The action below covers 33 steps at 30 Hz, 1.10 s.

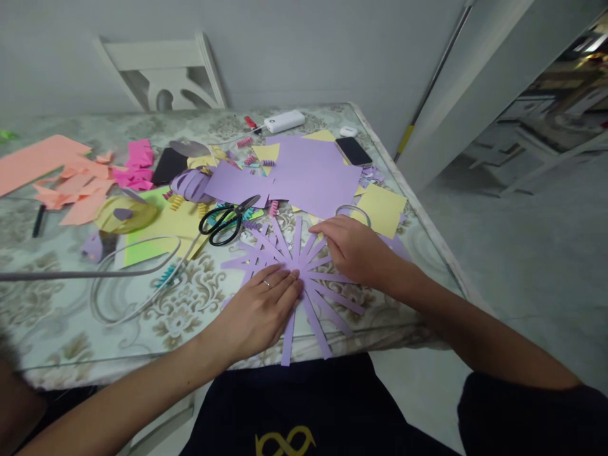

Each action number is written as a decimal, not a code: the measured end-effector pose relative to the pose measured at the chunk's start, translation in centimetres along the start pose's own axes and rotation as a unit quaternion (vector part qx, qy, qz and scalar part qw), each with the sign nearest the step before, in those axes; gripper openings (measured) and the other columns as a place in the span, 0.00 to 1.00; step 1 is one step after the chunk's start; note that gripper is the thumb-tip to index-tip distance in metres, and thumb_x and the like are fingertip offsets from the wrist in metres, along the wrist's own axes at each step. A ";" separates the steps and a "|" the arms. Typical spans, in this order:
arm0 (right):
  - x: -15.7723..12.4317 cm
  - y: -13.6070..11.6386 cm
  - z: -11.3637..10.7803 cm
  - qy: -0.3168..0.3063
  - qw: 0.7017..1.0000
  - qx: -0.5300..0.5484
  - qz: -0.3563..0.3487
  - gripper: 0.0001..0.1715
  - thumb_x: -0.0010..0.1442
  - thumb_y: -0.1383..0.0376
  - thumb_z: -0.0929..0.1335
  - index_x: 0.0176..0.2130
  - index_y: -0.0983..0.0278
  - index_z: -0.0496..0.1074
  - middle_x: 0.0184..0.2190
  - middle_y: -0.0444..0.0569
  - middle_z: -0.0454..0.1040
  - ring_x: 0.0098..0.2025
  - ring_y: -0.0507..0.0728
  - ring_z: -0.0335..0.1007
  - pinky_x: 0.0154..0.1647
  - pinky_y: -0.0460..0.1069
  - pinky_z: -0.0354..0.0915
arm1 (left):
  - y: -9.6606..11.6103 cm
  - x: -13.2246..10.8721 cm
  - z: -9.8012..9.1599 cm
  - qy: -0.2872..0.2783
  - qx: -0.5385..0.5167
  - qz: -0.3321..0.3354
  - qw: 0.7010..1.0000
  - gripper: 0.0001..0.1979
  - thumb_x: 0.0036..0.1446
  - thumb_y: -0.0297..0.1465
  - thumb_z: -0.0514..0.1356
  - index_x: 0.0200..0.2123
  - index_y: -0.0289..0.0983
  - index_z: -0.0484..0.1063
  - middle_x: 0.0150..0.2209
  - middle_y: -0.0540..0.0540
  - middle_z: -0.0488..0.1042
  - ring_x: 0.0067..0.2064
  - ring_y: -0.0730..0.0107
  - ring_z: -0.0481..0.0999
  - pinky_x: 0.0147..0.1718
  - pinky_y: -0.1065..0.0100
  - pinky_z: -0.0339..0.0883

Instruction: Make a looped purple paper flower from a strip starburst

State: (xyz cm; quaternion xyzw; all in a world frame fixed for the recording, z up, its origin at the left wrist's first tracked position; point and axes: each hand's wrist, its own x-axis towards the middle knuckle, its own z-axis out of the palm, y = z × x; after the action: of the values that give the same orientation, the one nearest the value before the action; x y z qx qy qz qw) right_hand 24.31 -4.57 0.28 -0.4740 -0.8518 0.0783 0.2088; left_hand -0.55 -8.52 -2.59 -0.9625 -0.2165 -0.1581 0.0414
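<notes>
Narrow purple paper strips (317,326) fan out in a star near the table's front edge, crossing at a common middle. My left hand (261,307), with a ring on one finger, lies flat over the left part of that middle, its fingers stretched out. On the upper right side of the star, my right hand (358,250) has its fingers bent round a purple strip; the grip itself is partly hidden. A thin pale loop (354,208) arches just behind this hand. Black-handled scissors (228,221) lie half-open to the upper left of the star.
Purple sheets (316,174), yellow paper (382,209) and a phone (353,151) lie beyond my hands. A white power bank (285,121) stands at the back. Leftward are a white cable (135,315), a yellow paper ball (126,213) and orange paper (88,183). A chair (164,63) is behind.
</notes>
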 end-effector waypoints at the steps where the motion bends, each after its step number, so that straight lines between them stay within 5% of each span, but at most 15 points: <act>1: 0.2 0.0 0.0 -0.007 1.000 0.001 0.004 0.24 0.60 0.78 0.61 0.52 0.73 0.77 0.48 0.62 0.82 0.51 0.67 0.77 0.56 0.62 0.70 | 0.0 0.0 0.0 -0.004 0.000 0.001 1.000 0.16 0.69 0.26 0.54 0.54 0.25 0.74 0.56 0.32 0.79 0.55 0.48 0.79 0.59 0.46 0.72; 10: 1.0 -0.3 1.0 -0.053 0.998 0.025 0.001 0.23 0.61 0.77 0.61 0.49 0.70 0.78 0.47 0.59 0.83 0.51 0.65 0.78 0.56 0.59 0.70 | -0.9 1.7 -1.3 -0.051 -0.020 0.018 0.998 0.15 0.66 0.23 0.53 0.51 0.25 0.74 0.45 0.32 0.81 0.48 0.51 0.81 0.58 0.47 0.71; 17: 1.3 0.9 2.2 -0.004 0.993 0.115 -0.027 0.14 0.67 0.71 0.64 0.45 0.66 0.79 0.43 0.54 0.84 0.48 0.61 0.79 0.52 0.56 0.70 | -5.3 4.6 -4.1 -0.041 -0.104 -0.077 0.991 0.14 0.70 0.28 0.50 0.50 0.34 0.74 0.38 0.41 0.79 0.38 0.59 0.79 0.40 0.59 0.73; 22: 1.2 1.2 2.6 0.010 0.987 0.155 -0.048 0.07 0.63 0.71 0.69 0.40 0.64 0.79 0.39 0.51 0.83 0.43 0.58 0.78 0.49 0.54 0.70 | -8.6 4.0 -2.5 0.044 -0.052 -0.077 0.995 0.13 0.70 0.31 0.53 0.36 0.34 0.74 0.30 0.45 0.75 0.33 0.64 0.74 0.36 0.64 0.68; 25: 0.9 1.2 2.7 -0.005 0.988 0.148 -0.046 0.05 0.61 0.71 0.72 0.39 0.65 0.78 0.37 0.50 0.82 0.41 0.58 0.76 0.47 0.54 0.69 | -9.3 3.2 -1.6 0.025 -0.041 -0.064 0.997 0.17 0.70 0.33 0.53 0.28 0.36 0.71 0.26 0.47 0.70 0.28 0.67 0.69 0.30 0.66 0.62; 29: 0.6 1.2 2.7 -0.026 0.987 0.142 -0.063 0.06 0.60 0.69 0.74 0.40 0.65 0.77 0.37 0.51 0.81 0.43 0.59 0.74 0.49 0.55 0.68 | -9.0 2.9 -1.3 -0.001 -0.097 -0.042 0.994 0.14 0.70 0.35 0.55 0.33 0.36 0.74 0.30 0.46 0.74 0.33 0.67 0.72 0.33 0.66 0.65; 33: 0.6 1.3 2.2 -0.076 0.982 0.145 -0.097 0.23 0.54 0.61 0.80 0.46 0.66 0.76 0.44 0.54 0.78 0.49 0.62 0.72 0.55 0.58 0.66 | -8.2 3.1 -1.1 -0.057 -0.172 -0.004 0.983 0.12 0.70 0.35 0.57 0.43 0.36 0.78 0.38 0.44 0.78 0.39 0.65 0.78 0.41 0.65 0.70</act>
State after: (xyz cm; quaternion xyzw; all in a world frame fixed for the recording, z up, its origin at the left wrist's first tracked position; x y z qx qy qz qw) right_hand 24.13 -3.23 -2.00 -0.3471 -0.8866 0.2158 0.2166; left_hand -1.72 -0.05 -0.51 -0.9620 -0.1917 -0.1374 -0.1375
